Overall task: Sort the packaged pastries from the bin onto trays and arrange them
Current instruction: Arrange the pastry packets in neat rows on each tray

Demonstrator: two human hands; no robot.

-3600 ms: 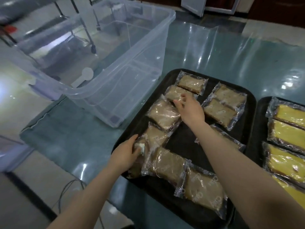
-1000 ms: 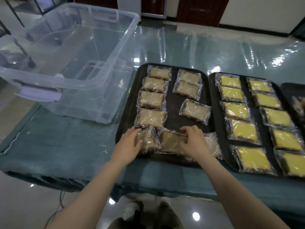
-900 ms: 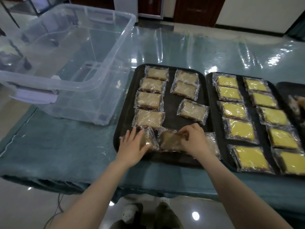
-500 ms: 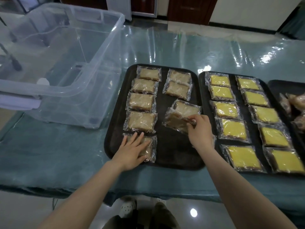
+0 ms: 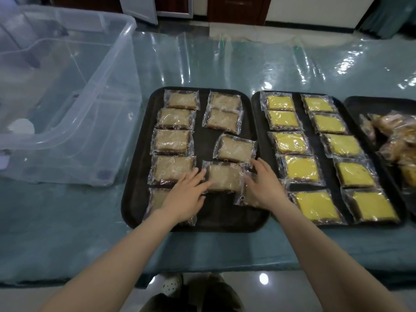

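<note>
A black tray (image 5: 135, 176) holds several brown pastries in clear wrappers, in two columns. One brown packet (image 5: 224, 176) lies in the right column between my hands. My left hand (image 5: 189, 194) rests flat with straight fingers touching that packet's left edge. My right hand (image 5: 263, 185) lies with spread fingers at its right edge, over another packet (image 5: 242, 197) partly hidden beneath it. A further packet (image 5: 155, 199) sits under my left wrist. A second black tray (image 5: 257, 122) to the right holds yellow pastries (image 5: 301, 167) in two neat columns.
A large clear plastic bin (image 5: 67, 104) stands at the left on the teal table (image 5: 225, 64) under a glossy plastic sheet. A third tray (image 5: 380, 104) at the far right carries a heap of golden wrapped pastries (image 5: 396, 134). The table's front edge runs just below the trays.
My right hand set the brown packet it carried down in the right column. My left hand left the bottom-left packet and moved right to this packet's edge.
</note>
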